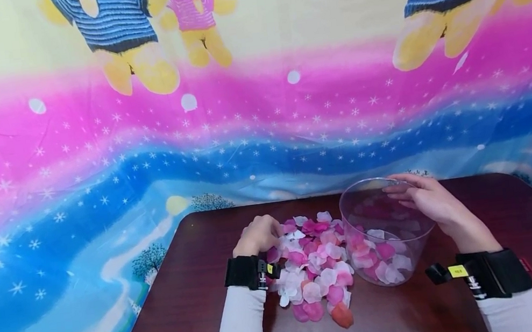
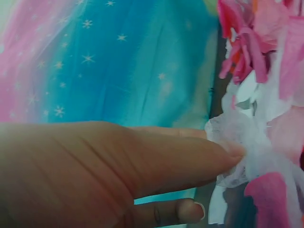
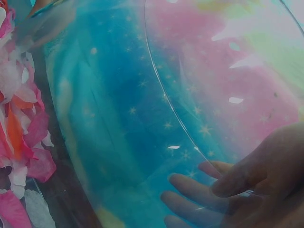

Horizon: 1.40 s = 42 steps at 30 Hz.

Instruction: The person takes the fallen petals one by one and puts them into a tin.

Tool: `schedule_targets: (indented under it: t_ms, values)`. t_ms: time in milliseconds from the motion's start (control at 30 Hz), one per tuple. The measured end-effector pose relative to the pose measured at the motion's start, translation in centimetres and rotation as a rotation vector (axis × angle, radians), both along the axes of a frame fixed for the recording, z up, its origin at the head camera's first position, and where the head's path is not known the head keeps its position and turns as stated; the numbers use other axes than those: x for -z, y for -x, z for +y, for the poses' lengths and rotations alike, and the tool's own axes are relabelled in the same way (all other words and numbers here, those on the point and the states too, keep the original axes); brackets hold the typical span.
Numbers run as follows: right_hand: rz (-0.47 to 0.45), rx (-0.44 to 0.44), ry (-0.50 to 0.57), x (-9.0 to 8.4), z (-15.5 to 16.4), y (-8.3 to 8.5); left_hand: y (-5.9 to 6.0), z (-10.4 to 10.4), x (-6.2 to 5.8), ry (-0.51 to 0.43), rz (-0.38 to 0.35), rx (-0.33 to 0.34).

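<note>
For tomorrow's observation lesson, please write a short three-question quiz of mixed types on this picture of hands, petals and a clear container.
1. True or false: the clear plastic container lies flat on its side with nothing in it.
2. Which hand holds the container's rim? A) left hand B) right hand C) neither
3. Fill in: the left hand pinches petals from the ____ of fabric petals on the brown table.

Key
1. False: it leans toward the pile, with pink and white petals inside.
2. B: the right hand has its grip on the far rim, fingers inside.
3. pile
</note>
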State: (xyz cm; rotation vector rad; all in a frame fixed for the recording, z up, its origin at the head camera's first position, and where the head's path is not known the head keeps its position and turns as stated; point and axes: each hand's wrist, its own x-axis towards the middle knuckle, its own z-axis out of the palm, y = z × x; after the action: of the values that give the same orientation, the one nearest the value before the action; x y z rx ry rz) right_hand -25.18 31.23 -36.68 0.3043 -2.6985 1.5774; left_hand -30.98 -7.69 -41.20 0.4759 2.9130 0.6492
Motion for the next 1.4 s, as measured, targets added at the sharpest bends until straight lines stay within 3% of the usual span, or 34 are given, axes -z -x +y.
schedule_targets:
  t_ms: [300, 400, 600, 800, 933, 1067, 1400]
  values:
    - [0.003, -0.005, 0.004, 0.1, 0.1, 0.1, -0.4, -0.2, -1.7, -0.023, 0.092, 0.009]
    - [0.004, -0.009, 0.007, 0.1, 0.1, 0.1, -0.9, -0.1, -2.8, -0.048, 0.14, 0.043]
    - [0.004, -0.007, 0.014, -0.1, 0.2, 0.0, -2.7, 1.3, -5.8, -0.211, 0.256, 0.191]
    - [0.008, -0.002, 0.016, 0.0, 0.1, 0.0, -5.3, 4.1, -7.9, -0.425, 0.444, 0.356]
    - [0.008, -0.008, 0.02, 0.1, 0.0, 0.0, -6.5, 6.3, -8.1, -0.497, 0.56, 0.416]
    - [0.009, -0.005, 0.025, 0.1, 0.0, 0.0, -7.3, 8.4, -7.7, -0.504, 0.653, 0.434]
    - [0.006, 0.0, 0.02, 0.1, 0.0, 0.0, -8.0, 11.1, -6.3, -0.404, 0.645, 0.464]
